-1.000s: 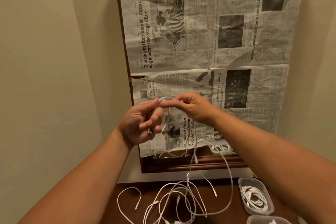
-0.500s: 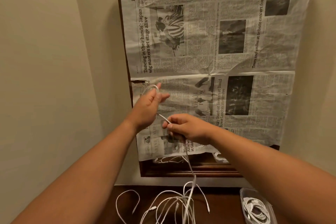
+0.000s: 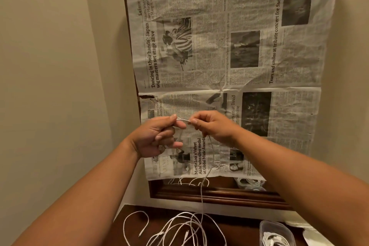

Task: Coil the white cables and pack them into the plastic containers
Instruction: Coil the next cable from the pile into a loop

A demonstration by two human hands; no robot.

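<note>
Several loose cables (image 3: 179, 229) lie near one plastic container (image 3: 276, 224).

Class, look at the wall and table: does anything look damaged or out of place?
The newspaper covering the wooden frame is torn at its left edge. On the table, loose cables lie tangled, uncoiled.

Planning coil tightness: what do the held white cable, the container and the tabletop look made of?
White cable: likely a soft plastic sheath, matte; it droops limply under its own weight.
Container: thin clear plastic, slightly glossy; its contents show through the wall.
Tabletop: probably dark brown wood or veneer, smooth; grain too dim to confirm.
</note>
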